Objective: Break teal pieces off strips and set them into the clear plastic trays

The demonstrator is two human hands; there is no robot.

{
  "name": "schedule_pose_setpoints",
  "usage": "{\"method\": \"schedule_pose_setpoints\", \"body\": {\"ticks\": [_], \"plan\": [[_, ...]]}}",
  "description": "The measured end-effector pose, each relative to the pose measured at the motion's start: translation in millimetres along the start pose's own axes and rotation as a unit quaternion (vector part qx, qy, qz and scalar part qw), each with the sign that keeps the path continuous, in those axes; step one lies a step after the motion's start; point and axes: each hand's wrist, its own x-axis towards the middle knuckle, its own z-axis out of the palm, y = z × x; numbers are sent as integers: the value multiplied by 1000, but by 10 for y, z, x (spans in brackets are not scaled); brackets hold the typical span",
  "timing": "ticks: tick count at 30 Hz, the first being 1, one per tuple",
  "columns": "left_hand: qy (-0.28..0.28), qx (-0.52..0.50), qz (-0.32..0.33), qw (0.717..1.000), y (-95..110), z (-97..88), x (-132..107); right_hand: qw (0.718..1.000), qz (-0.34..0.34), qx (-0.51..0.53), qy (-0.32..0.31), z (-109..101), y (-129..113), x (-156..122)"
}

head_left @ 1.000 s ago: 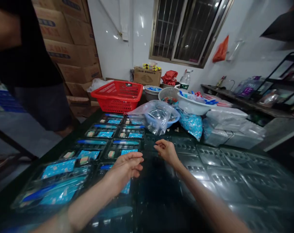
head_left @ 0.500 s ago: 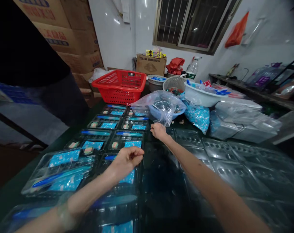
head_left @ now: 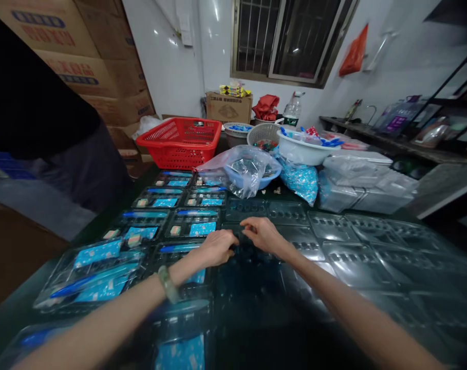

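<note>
My left hand (head_left: 218, 247), a bracelet at its wrist, has its fingers curled together just right of a filled clear plastic tray (head_left: 179, 262). Facing it closely is my right hand (head_left: 263, 235), thumb and fingers drawn in. What either hand holds, if anything, is too small or hidden to make out. Both are low over the dark tabletop, in front of an unfilled clear tray (head_left: 245, 208). Filled trays on the left contain a blue pen (head_left: 197, 212), a striped eraser-like block (head_left: 175, 230) and a blue patterned packet (head_left: 203, 229).
Rows of unfilled clear trays (head_left: 356, 262) cover the right side. At the back stand a red basket (head_left: 179, 144), a blue bowl (head_left: 252, 177) under a plastic bag, a white basin (head_left: 306, 149) and stacked clear packs (head_left: 364, 190). A person in dark clothing (head_left: 36, 97) stands at left.
My right hand has come back toward me from beside the plastic bag. My left hand has moved slightly right and away from me, closer to the right hand. The view has shifted a little.
</note>
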Motion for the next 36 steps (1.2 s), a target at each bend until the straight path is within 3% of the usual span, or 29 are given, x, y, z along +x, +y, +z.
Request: {"method": "schedule_pose_setpoints", "body": {"ticks": [7,14,22,29,36], "plan": [[2,-49,6,999,97,-104,-25,987,23,159,27,20,-54,-328],[35,-135,2,990,315,-170,-251,912,114,393,39,114,-311,-385],[168,-153,-9,974,322,-37,-291,898,106,418,91,170,-403,-401],[220,-192,0,956,374,15,-324,876,91,465,92,197,-519,-452],[271,-143,-9,952,373,1,-260,898,95,425,65,184,-493,-471]]}}
